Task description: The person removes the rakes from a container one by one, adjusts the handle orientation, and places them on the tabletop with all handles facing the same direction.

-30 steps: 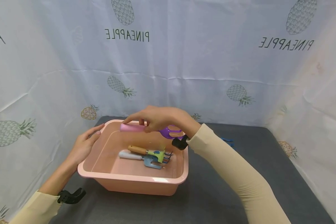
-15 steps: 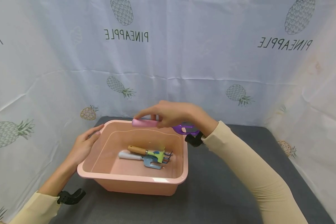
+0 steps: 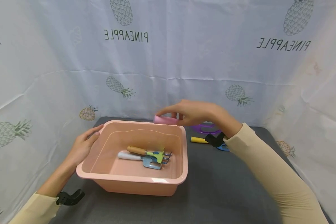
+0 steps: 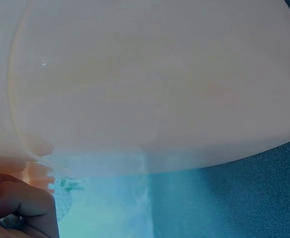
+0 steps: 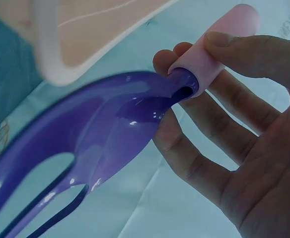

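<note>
My right hand (image 3: pixel 196 112) holds a purple garden hand fork (image 5: pixel 110 114) by its pink handle (image 3: pixel 165 120). In the right wrist view the thumb lies along the handle, with fingers on its other side. The fork is in the air at the back right rim of a pink plastic basin (image 3: pixel 131 178). My left hand (image 3: pixel 82 147) grips the basin's left rim; its fingers are partly hidden. Inside the basin lie a blue hand fork with a white handle (image 3: pixel 129 156) and a green hand rake with a wooden handle (image 3: pixel 136 150), partly overlapping.
Right of the basin, a blue tool with a yellow handle (image 3: pixel 198 140) lies on the dark grey tabletop (image 3: pixel 221 186), partly hidden by my right wrist. A white curtain with pineapple prints (image 3: pixel 168 56) surrounds the table at the back and sides.
My right hand has carried the purple hand fork rightward from above the basin to its back right rim. The yellow handle has come into view. My left hand stays on the rim.
</note>
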{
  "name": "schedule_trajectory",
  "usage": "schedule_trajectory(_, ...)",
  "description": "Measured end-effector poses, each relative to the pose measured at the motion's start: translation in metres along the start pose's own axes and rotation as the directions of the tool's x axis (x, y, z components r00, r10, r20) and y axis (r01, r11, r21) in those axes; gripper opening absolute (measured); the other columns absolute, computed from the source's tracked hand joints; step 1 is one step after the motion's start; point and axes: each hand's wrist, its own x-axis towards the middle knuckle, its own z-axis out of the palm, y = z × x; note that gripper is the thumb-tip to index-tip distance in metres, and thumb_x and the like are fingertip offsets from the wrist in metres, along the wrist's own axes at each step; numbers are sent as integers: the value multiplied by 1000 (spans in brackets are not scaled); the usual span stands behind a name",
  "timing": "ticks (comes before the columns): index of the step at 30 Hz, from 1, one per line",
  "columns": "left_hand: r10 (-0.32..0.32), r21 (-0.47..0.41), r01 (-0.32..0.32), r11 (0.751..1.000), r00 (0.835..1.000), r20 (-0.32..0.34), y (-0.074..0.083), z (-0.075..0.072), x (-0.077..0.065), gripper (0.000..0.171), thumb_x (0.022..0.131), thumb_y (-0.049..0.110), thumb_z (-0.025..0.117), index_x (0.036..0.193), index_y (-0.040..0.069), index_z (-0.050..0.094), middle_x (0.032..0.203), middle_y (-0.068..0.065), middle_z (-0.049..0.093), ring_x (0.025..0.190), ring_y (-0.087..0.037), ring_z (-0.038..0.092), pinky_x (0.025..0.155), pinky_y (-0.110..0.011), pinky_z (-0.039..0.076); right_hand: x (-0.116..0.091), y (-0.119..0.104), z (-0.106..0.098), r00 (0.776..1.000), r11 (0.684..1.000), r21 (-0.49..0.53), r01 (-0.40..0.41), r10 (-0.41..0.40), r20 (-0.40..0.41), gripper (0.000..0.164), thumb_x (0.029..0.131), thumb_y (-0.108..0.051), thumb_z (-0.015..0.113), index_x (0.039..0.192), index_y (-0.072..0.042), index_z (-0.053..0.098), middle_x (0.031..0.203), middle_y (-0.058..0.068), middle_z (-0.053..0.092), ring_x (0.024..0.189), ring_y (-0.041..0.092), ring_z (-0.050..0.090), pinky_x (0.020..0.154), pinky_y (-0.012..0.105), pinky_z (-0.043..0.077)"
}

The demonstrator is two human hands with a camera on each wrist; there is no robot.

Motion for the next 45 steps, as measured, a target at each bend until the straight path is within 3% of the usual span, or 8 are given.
schedule_trajectory(8, -4, 12, 4, 1000, 1000, 0, 0, 0, 0, 57, 112, 43, 39, 163, 17, 35, 163, -23, 38, 104, 18, 52, 80, -9, 51, -23, 20, 3, 999, 999, -22, -30, 29, -38, 52, 102, -16, 63, 152, -28, 53, 115, 0, 73, 96, 17, 71, 83, 35, 60)
schedule_trajectory(13, -9, 24, 9, 1000, 1000, 0, 1, 0, 0, 57, 112, 44, 38, 163, 18, 35, 164, -22, 37, 120, -1, 57, 81, -9, 50, -37, 34, 9, 997, 997, -13, -70, 70, -42, 57, 100, -8, 61, 152, -30, 53, 117, 1, 72, 96, 17, 72, 83, 36, 60)
schedule_trajectory(15, -11, 16, 11, 1000, 1000, 0, 1, 0, 0, 57, 112, 44, 38, 163, 18, 35, 164, -22, 37, 118, 2, 57, 81, -9, 50, -43, 40, 11, 995, 996, 4, -86, 86, -46, 59, 98, -5, 61, 152, -28, 53, 120, 3, 71, 97, 18, 72, 83, 37, 60)
schedule_trajectory(20, -5, 3, 5, 1000, 1000, 2, -1, 0, 0, 57, 113, 42, 38, 163, 16, 34, 164, -23, 37, 103, 21, 49, 81, -8, 50, -56, 52, 19, 988, 989, 35, -144, 146, -50, 61, 98, -3, 61, 153, -28, 51, 128, 4, 69, 100, 20, 72, 85, 38, 60)
schedule_trajectory(28, -3, 8, 3, 1000, 1000, -3, 0, 0, 0, 57, 112, 43, 39, 163, 17, 35, 163, -23, 38, 103, 20, 49, 80, -8, 50, -74, 71, 33, 981, 983, 49, -176, 179, -68, 63, 96, 0, 61, 153, -25, 52, 120, 9, 71, 97, 20, 73, 83, 39, 61)
schedule_trajectory(34, 2, 5, -2, 1000, 1000, -6, 1, -1, -1, 57, 113, 42, 39, 163, 15, 35, 162, -24, 38, 101, 21, 50, 80, -8, 50, -84, 84, 47, 978, 980, 56, -189, 193, -85, 67, 93, 4, 62, 151, -28, 54, 118, 6, 73, 96, 18, 72, 81, 36, 59)
schedule_trajectory(45, -4, 11, 4, 1000, 1000, 1, 1, 0, -1, 57, 112, 43, 39, 163, 17, 35, 164, -23, 37, 102, 20, 49, 80, -8, 50, -95, 103, 76, 969, 968, 75, -239, 243, -54, 64, 94, 1, 62, 152, -26, 53, 115, 4, 73, 97, 17, 70, 77, 34, 56)
